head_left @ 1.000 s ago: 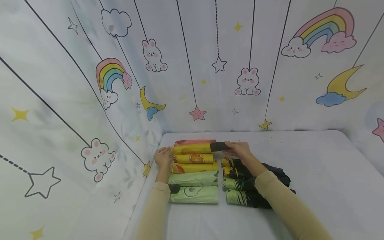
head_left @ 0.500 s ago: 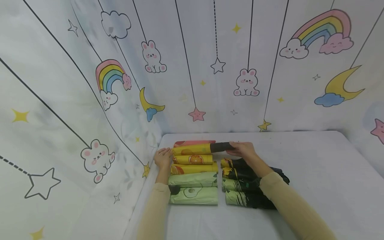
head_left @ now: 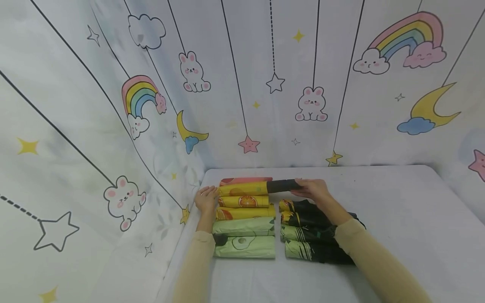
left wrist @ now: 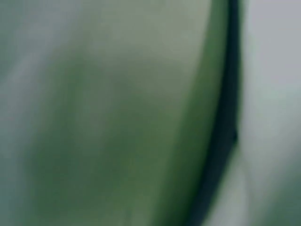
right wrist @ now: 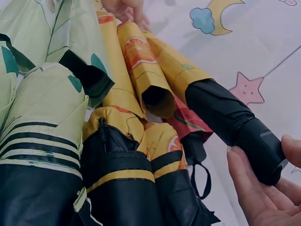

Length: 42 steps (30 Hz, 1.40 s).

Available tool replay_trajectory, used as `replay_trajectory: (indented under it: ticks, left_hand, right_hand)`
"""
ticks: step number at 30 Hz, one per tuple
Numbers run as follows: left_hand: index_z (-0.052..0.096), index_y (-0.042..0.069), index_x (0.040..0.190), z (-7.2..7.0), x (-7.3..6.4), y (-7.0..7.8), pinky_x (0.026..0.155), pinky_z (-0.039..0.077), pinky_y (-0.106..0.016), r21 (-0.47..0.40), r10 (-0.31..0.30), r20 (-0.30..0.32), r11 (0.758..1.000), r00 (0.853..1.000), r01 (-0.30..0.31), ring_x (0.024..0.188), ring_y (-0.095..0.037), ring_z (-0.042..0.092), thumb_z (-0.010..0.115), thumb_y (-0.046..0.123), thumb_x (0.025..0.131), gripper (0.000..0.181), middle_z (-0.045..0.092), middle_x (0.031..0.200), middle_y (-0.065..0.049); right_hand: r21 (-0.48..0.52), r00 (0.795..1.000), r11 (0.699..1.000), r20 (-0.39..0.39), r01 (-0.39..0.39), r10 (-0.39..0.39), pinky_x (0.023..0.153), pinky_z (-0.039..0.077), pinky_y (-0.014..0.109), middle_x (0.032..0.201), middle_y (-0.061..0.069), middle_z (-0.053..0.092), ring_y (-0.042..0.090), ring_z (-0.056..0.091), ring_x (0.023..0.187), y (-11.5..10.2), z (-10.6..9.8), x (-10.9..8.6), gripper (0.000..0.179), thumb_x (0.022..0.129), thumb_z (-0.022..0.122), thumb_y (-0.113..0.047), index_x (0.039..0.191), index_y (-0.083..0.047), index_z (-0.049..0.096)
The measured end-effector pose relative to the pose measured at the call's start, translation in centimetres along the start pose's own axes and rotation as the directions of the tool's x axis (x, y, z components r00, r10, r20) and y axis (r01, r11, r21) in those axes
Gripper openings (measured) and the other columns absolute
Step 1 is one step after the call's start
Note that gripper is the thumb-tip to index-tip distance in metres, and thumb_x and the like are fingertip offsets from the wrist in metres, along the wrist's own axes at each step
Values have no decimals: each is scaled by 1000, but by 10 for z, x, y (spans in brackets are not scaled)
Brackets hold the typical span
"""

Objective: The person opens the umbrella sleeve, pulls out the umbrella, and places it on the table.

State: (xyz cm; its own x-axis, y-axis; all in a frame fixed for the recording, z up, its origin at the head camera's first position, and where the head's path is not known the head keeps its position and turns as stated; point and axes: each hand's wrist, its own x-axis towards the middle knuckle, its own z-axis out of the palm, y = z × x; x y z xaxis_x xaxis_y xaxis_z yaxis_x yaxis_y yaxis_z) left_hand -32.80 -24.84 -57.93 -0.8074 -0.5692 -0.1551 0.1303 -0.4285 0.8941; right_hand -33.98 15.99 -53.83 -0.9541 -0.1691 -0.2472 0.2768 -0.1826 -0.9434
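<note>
My right hand [head_left: 312,189] grips the black end of a folded umbrella [right wrist: 221,113], thumb on one side and fingers on the other. The umbrella's other end sits inside a yellow sleeve [head_left: 242,188]. My left hand [head_left: 206,198] holds that sleeve's left end. Below it lie an orange-slice sleeve [head_left: 248,201], another yellow sleeve [head_left: 242,212] and two pale green sleeves, the nearer with an avocado print [head_left: 250,247]. A red sleeve [head_left: 245,181] lies behind. In the left wrist view everything is blurred green and dark.
Several folded umbrellas [head_left: 303,221], yellow-and-black or green-and-black, lie in a row under my right forearm. They rest on a white-covered table [head_left: 398,202]. Patterned curtains [head_left: 227,105] stand at the back and left, close to my left hand.
My right hand has moved right with the umbrella's black end, and more black shows outside the yellow sleeve. My left hand has stayed at the sleeve's left end.
</note>
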Motion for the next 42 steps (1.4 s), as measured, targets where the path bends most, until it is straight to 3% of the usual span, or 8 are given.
replay_trajectory:
  ticks: [8,15,20,28,31,36,38,42]
  left_hand:
    - [53,-6,131,2,-2,3,100,57,-52,-84,-35,-43,996,998,31,124,-42,64,43,0,110,24,62,136,-31]
    - [50,-10,135,3,-5,8,95,60,-50,-124,-48,-29,991,998,44,129,-47,60,41,0,110,28,59,138,-35]
    - [45,-14,141,1,-5,13,98,57,-54,-221,-106,-16,970,994,100,131,-48,58,34,9,113,38,55,141,-38]
    - [44,-15,139,1,-5,19,110,48,-59,-304,-175,-3,938,985,166,114,-43,67,30,9,112,39,50,144,-39]
    - [43,-15,141,2,-4,19,112,45,-58,-356,-198,6,916,980,187,125,-49,59,29,10,113,40,46,148,-39]
    - [42,-15,142,2,-4,18,113,45,-57,-377,-217,4,904,976,203,120,-47,61,30,10,112,41,46,147,-38]
    - [44,-14,141,1,-3,15,112,47,-56,-337,-201,-9,923,979,187,114,-43,67,33,8,112,38,49,145,-37]
    - [48,-11,139,0,-4,7,103,55,-52,-176,-117,-28,978,993,111,121,-41,66,44,-3,108,32,58,140,-34]
  right_hand:
    - [-46,1000,999,-16,-7,6,104,55,44,148,31,53,29,75,106,-4,-5,-5,66,101,72,-27,151,7,45]
    - [-31,1000,1000,-14,2,-2,105,54,43,153,31,47,26,76,104,-3,-13,-8,70,101,72,-26,153,8,41]
    - [-56,1000,998,-9,8,-8,104,55,42,153,31,47,27,75,107,-3,-19,-9,71,101,72,-28,153,8,40]
    - [-63,1000,998,3,10,-10,107,51,48,151,31,49,29,73,111,-3,-28,-13,73,101,72,-29,153,10,40]
    - [-54,1000,999,1,6,-6,107,51,49,151,31,49,28,74,109,-2,-32,-15,73,101,72,-28,153,11,38]
    - [-34,1000,999,3,-15,15,110,49,48,158,32,39,28,73,111,-2,-37,-17,79,101,72,-28,157,9,31]
    - [-23,1000,1000,2,-16,16,110,48,49,158,32,38,29,73,112,-2,-39,-18,79,101,72,-28,157,9,30]
    - [-9,1000,1000,-4,-7,7,110,48,52,148,31,51,30,73,110,-2,-44,-21,78,100,73,-27,156,11,33]
